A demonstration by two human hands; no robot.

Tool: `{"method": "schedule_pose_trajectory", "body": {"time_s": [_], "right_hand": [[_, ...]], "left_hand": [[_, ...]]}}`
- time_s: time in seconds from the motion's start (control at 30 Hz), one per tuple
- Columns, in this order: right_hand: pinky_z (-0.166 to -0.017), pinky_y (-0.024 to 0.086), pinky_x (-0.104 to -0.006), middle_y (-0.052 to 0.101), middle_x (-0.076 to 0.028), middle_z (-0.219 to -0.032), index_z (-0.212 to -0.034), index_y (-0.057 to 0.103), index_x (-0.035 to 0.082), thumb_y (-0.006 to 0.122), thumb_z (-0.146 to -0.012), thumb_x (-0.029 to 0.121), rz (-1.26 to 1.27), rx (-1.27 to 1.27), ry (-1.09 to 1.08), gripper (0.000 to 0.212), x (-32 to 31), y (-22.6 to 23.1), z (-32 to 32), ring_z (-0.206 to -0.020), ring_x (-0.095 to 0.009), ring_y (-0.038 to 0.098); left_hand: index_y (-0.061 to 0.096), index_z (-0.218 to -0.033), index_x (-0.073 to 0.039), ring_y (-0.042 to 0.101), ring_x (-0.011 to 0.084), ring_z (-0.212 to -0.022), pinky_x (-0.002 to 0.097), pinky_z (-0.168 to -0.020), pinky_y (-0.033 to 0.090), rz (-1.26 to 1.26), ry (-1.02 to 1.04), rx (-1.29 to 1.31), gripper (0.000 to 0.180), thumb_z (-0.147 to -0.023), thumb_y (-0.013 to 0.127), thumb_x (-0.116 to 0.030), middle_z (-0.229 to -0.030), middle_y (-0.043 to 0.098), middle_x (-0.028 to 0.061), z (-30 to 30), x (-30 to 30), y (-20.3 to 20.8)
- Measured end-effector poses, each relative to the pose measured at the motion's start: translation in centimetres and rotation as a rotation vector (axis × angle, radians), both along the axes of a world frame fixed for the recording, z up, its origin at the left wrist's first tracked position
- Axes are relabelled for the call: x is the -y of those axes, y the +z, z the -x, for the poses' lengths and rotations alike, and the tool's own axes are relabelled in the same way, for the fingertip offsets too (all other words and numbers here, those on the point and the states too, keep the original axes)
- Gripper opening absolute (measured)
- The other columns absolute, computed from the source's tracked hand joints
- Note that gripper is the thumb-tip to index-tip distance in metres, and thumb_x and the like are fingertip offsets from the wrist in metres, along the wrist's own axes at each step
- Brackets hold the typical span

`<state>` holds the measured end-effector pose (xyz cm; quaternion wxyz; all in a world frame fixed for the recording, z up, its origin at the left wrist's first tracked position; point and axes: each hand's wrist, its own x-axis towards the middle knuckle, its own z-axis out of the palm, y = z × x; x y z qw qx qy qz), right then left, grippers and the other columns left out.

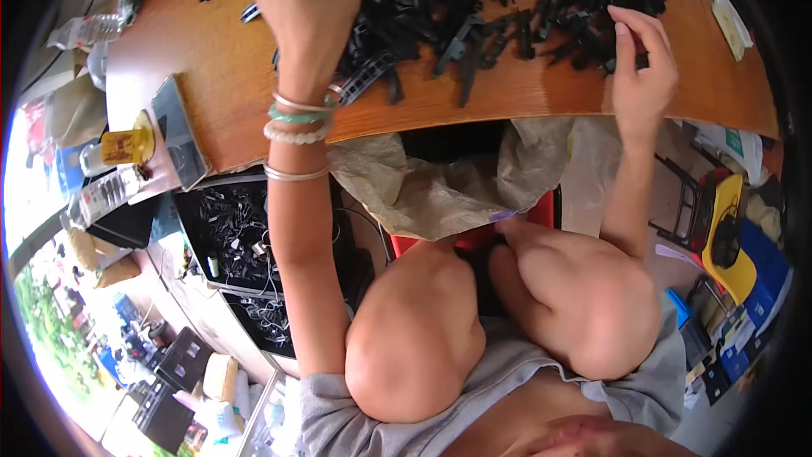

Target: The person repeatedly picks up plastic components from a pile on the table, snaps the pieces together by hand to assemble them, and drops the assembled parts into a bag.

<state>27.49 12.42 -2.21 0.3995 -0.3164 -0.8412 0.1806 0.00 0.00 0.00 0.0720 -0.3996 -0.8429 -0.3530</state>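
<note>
Many small black plastic parts lie in a loose heap along the far side of a brown wooden table. My left hand reaches over the heap's left end. Its fingertips pass beyond the upper edge of the picture, so whether it holds anything is hidden. On that wrist are bangles and a pale beaded bracelet. At the heap's right edge is my right hand, thumb and forefinger loosely curved and slightly apart. Nothing shows between them. A long slotted black piece lies beside my left wrist.
A translucent plastic bag hangs below the table edge, lining a red container between my legs. A phone-like slab and a yellow-labelled jar sit left. Black trays of parts stand lower left; a yellow chair stands right.
</note>
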Motion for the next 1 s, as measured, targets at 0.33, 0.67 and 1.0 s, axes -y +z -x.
{"method": "schedule_pose_trajectory", "body": {"time_s": [0.33, 0.67, 1.0], "right_hand": [[-0.073, 0.045, -0.0343, 0.056, -0.006, -0.084, -0.086, 0.066, 0.002, 0.074, -0.067, 0.001, -0.045, 0.296, 0.305, 0.021, -0.4, -1.3, -0.4, -0.084, -0.023, 0.054], [-0.067, 0.053, -0.0231, 0.061, -0.009, -0.097, -0.114, 0.058, -0.003, 0.062, -0.087, -0.002, 0.811, -0.492, 0.573, 0.028, 2.9, 0.0, 0.8, -0.077, -0.012, 0.062], [-0.066, 0.056, -0.026, 0.064, -0.015, -0.094, -0.095, 0.065, -0.006, 0.063, -0.081, -0.007, 1.078, -0.523, 0.893, 0.014, 4.1, -0.9, 0.8, -0.077, -0.02, 0.066]], "left_hand": [[0.062, -0.095, 0.006, 0.051, 0.005, -0.052, 0.0183, -0.048, 0.038, -0.407, -0.113, 0.728, 0.025, -0.083, 0.069, -0.014, -0.064, 0.063, 0.0049, -4.2, 2.6, 1.0], [0.062, -0.095, 0.001, 0.049, 0.0025, -0.067, 0.0171, -0.057, 0.039, -0.089, -0.421, 0.946, 0.022, -0.076, 0.072, -0.002, -0.075, 0.059, -0.0007, -10.3, 5.6, 0.3], [0.058, -0.115, 0.006, 0.061, 0.0209, -0.097, 0.0314, -0.092, 0.046, -0.612, -0.747, 1.63, 0.027, -0.091, 0.057, -0.006, -0.103, 0.064, 0.0134, -12.0, 5.2, -3.3]]}}
